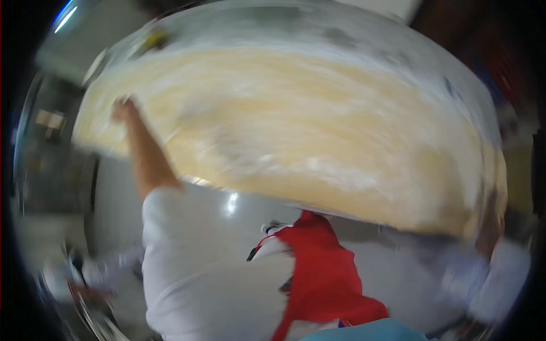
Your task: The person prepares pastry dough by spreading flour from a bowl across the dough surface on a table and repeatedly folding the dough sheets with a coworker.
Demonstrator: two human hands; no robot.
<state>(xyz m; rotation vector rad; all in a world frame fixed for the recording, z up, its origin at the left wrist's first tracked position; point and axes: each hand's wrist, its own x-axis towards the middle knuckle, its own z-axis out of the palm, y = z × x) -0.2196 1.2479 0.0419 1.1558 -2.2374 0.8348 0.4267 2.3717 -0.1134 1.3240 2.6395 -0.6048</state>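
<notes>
A wide sheet of pale yellow dough, streaked with white flour, covers most of the table. My left arm, in a white sleeve, reaches out over the sheet's left end. At its tip my left hand looks closed, with the fingers curled in and blurred; whatever may be in it is too small to make out. Whether the hand touches the dough is not clear. My right hand is out of view. My red apron hangs below the table's near edge.
A blurred yellow object lies at the table's far left. At the right end, another person in white has an arm near the dough's edge. More people and a dark cabinet are at the left.
</notes>
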